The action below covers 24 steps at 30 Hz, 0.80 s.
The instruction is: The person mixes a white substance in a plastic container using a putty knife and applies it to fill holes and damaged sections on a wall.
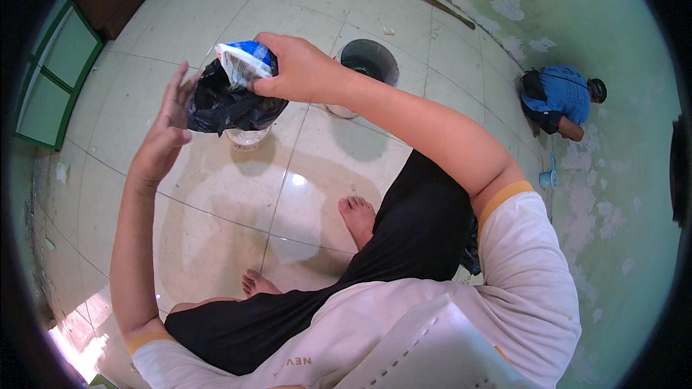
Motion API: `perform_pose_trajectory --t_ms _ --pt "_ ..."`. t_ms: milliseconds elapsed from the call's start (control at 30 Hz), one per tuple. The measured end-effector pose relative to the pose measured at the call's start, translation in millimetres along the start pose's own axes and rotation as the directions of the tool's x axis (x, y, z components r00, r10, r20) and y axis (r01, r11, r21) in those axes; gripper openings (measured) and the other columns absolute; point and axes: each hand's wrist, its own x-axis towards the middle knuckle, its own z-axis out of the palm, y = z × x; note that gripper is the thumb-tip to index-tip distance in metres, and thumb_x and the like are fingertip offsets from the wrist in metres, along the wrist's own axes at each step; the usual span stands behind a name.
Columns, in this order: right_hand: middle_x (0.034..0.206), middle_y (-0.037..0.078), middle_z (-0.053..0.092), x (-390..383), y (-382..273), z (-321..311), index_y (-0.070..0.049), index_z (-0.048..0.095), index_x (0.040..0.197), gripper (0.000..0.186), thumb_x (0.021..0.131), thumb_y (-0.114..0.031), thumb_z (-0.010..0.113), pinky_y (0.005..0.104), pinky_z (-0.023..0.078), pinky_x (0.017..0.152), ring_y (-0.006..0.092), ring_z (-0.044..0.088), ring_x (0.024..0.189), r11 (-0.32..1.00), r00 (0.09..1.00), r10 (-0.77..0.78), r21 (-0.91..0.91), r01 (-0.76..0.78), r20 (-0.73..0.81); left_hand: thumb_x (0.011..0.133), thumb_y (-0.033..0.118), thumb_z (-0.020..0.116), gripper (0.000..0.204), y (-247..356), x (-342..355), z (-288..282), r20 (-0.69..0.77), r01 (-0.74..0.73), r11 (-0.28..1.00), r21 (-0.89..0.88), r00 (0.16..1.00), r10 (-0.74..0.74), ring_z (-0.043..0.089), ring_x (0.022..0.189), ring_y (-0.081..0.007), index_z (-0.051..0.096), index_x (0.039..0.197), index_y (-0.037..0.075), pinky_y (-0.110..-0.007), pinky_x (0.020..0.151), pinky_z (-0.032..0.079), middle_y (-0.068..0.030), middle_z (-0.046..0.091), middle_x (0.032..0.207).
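Observation:
My right hand grips a blue-and-white packet by its top and side. Around the packet's lower part bunches a crumpled black plastic bag. On the bag's left side, my left hand has its fingers spread; whether the fingertips touch the plastic I cannot tell. Partly hidden beneath the bag, a white tub stands on the floor. Just beyond my right forearm is a grey bucket, its lower part covered by that arm.
Pale tiles cover the floor around my bare feet. A stick broom lies along the peeling green wall. Further right, a person in blue crouches by the wall, with a light-blue dipper nearby. A green-framed panel is at the left.

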Motion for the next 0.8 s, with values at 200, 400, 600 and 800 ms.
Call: perform_pose_trajectory --t_ms 200,400,600,800 --pt "0.1 0.018 0.069 -1.4 6.1 8.8 -0.001 0.06 0.119 0.048 0.079 -0.022 0.077 0.0355 0.053 0.084 0.028 0.067 0.092 0.998 0.998 -0.056 0.044 0.055 0.034 0.093 0.061 0.056 0.079 19.3 11.9 20.8 -0.223 -0.082 0.98 0.183 0.967 0.123 0.038 0.145 -0.0342 0.034 0.157 0.019 -0.044 0.12 0.029 -0.022 0.042 0.152" --pt "0.101 0.016 0.069 6.5 -5.2 14.9 -0.002 0.061 0.118 0.048 0.08 -0.025 0.079 0.0341 0.052 0.084 0.0241 0.066 0.091 0.992 0.989 -0.115 0.052 0.111 0.091 0.1 0.045 0.06 0.056 -11.4 2.4 38.4 -0.281 0.009 0.988 0.154 0.959 0.035 0.055 0.124 -0.0208 0.053 0.143 0.009 -0.034 0.108 0.041 -0.013 0.06 0.132" --pt "0.098 0.006 0.068 1.6 -10.8 9.6 -0.002 0.062 0.121 0.048 0.083 -0.025 0.082 0.0293 0.052 0.081 0.0122 0.062 0.091 0.981 0.991 -0.016 0.193 -0.01 0.131 0.093 0.048 0.069 0.067 -14.4 -3.9 36.7 -0.106 0.038 0.996 0.077 0.994 -0.03 0.06 0.113 -0.0174 0.053 0.139 0.002 -0.032 0.098 0.047 -0.0121 0.064 0.122" --pt "0.104 0.01 0.067 4.7 -18.4 10.9 -0.003 0.061 0.124 0.056 0.083 -0.033 0.083 0.0309 0.052 0.086 0.0154 0.063 0.095 0.976 0.99 0.091 0.187 -0.111 0.111 0.092 0.041 0.075 0.056 -18.3 -3.5 40.5 -0.113 0.022 0.991 -0.131 0.993 -0.037 0.062 0.1 -0.0125 0.057 0.127 0.001 -0.029 0.088 0.051 -0.0074 0.066 0.111"
